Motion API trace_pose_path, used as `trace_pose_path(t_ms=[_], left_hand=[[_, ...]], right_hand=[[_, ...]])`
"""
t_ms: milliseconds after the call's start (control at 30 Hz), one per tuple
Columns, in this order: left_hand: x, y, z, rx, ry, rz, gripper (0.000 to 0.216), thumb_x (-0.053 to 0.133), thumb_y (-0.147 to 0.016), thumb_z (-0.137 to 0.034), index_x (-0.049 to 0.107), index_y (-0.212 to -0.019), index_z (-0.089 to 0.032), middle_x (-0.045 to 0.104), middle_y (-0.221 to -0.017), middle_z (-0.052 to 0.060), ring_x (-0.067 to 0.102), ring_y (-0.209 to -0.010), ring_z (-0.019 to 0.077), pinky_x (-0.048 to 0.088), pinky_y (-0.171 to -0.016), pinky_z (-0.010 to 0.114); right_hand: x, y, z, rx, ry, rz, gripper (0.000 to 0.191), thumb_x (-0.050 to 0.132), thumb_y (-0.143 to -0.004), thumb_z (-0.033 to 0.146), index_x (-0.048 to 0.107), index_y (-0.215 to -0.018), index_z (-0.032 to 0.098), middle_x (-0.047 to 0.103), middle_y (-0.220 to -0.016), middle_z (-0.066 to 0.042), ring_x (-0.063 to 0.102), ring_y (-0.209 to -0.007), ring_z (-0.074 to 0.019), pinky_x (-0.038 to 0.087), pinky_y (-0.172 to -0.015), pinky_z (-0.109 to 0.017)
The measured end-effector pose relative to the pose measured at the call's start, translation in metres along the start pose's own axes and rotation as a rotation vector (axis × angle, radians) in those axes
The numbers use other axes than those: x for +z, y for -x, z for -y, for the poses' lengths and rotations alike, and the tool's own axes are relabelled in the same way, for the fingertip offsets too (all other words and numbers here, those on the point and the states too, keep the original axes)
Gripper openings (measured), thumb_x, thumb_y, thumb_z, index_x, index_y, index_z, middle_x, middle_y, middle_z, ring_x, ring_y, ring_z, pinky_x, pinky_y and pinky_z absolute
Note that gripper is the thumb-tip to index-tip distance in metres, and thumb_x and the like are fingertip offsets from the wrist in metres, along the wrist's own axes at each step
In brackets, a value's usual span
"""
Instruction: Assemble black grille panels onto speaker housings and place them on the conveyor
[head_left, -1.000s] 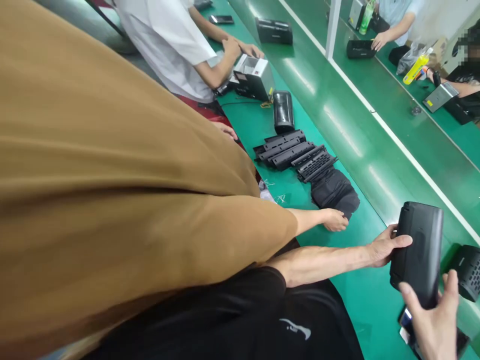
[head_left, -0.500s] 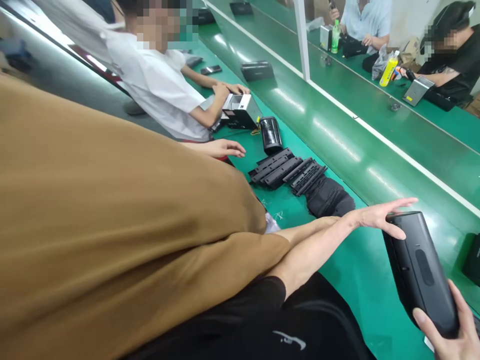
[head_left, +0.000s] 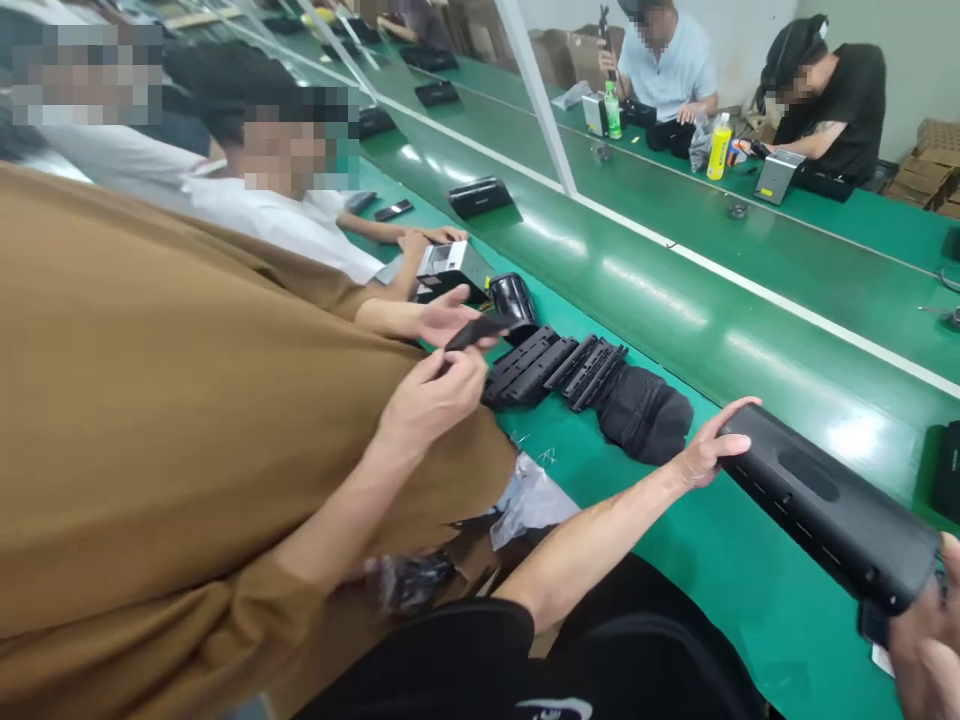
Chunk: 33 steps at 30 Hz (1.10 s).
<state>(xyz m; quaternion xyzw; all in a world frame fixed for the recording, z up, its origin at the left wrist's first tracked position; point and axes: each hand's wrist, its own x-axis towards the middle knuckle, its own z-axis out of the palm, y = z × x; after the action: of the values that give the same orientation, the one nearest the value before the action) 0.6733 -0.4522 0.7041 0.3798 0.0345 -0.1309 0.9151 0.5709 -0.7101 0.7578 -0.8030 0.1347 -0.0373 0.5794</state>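
I hold a long black speaker housing (head_left: 825, 515) slantwise over the green bench (head_left: 720, 570). My left hand (head_left: 701, 455) is closed around its upper left end. At the bottom right corner my right hand (head_left: 930, 650) grips its lower end, and only part of that hand shows. To the left of my left hand lies a black fabric piece (head_left: 645, 415). Beyond it is a row of black grille panels (head_left: 555, 365).
A co-worker in a brown top (head_left: 187, 420) leans in at my left, both hands on a thin black strip (head_left: 476, 330). Further along, a person in white works on a silver box (head_left: 450, 265). A conveyor belt (head_left: 675, 280) runs beside the bench, and two people sit across it.
The speaker housing has tipped to a flatter slant, and my left hand went from spread open to gripping its end. The co-worker in brown has raised both hands and picked up a black strip.
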Motion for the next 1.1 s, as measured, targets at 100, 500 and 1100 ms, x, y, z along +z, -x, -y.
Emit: trace_pose_path(t_ms=[100, 500, 1100], left_hand=[[0.0, 0.018, 0.038, -0.128, 0.196, -0.022, 0.072, 0.079, -0.075, -0.051, 0.062, -0.139, -0.024, 0.07, -0.132, 0.01, 0.065, -0.124, 0.0291, 0.045, -0.114, 0.045], [0.001, 0.021, 0.003, -0.097, -0.691, 0.27, 0.121, 0.098, -0.057, -0.055, 0.043, -0.162, -0.029, 0.039, -0.165, 0.016, 0.038, -0.152, 0.0417, 0.035, -0.123, 0.053], [-0.028, 0.027, 0.002, 0.001, -0.753, 0.296, 0.12, 0.09, -0.061, -0.066, 0.037, -0.161, -0.026, 0.041, -0.158, 0.015, 0.049, -0.136, 0.0382, 0.036, -0.121, 0.052]], right_hand=[[0.042, 0.002, -0.017, 0.051, 0.157, 0.008, 0.138, 0.067, -0.061, 0.094, 0.021, -0.167, 0.019, 0.049, -0.155, -0.025, 0.048, -0.138, -0.0514, 0.04, -0.111, -0.073], [0.017, -0.034, -0.036, -0.503, 0.789, 0.281, 0.089, 0.063, -0.08, 0.061, 0.047, -0.159, 0.024, 0.062, -0.124, -0.018, 0.063, -0.106, -0.0415, 0.054, -0.077, -0.052], [-0.008, 0.021, -0.067, 0.213, -0.262, 0.167, 0.12, 0.093, -0.067, 0.06, 0.029, -0.165, 0.034, 0.037, -0.166, -0.014, 0.047, -0.142, -0.0375, 0.043, -0.114, -0.05]])
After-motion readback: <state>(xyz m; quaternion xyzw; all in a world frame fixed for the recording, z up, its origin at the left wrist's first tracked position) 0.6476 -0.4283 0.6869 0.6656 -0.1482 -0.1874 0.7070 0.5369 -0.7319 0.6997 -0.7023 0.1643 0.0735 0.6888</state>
